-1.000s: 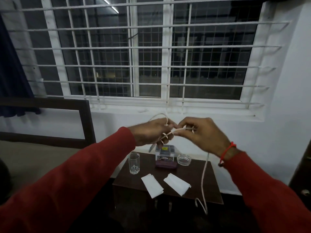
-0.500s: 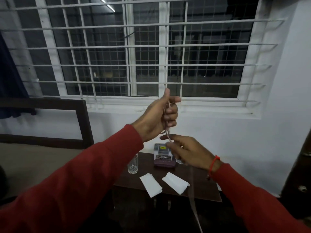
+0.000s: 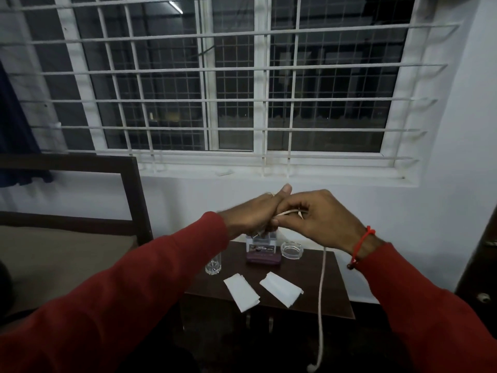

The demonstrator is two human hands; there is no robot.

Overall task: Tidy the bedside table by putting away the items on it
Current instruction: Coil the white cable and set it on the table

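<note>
Both hands meet in the air above the dark brown bedside table (image 3: 306,275). My left hand (image 3: 252,214) is closed around coils of a white cable (image 3: 321,286), thumb up. My right hand (image 3: 320,216) pinches the same cable beside it; the free end hangs down past the table's right side to the floor. On the table stand a drinking glass (image 3: 213,263), a small box on a purple case (image 3: 263,251), a glass ashtray (image 3: 291,250) and two white folded papers (image 3: 242,292) (image 3: 281,289).
A bed with a dark wooden headboard (image 3: 134,200) lies to the left of the table. A barred window (image 3: 234,84) fills the white wall behind. A dark door edge (image 3: 481,254) stands at the far right.
My left hand came down from its raised position and my right hand rose to meet it. The cable is wound further, and its hanging end is shorter.
</note>
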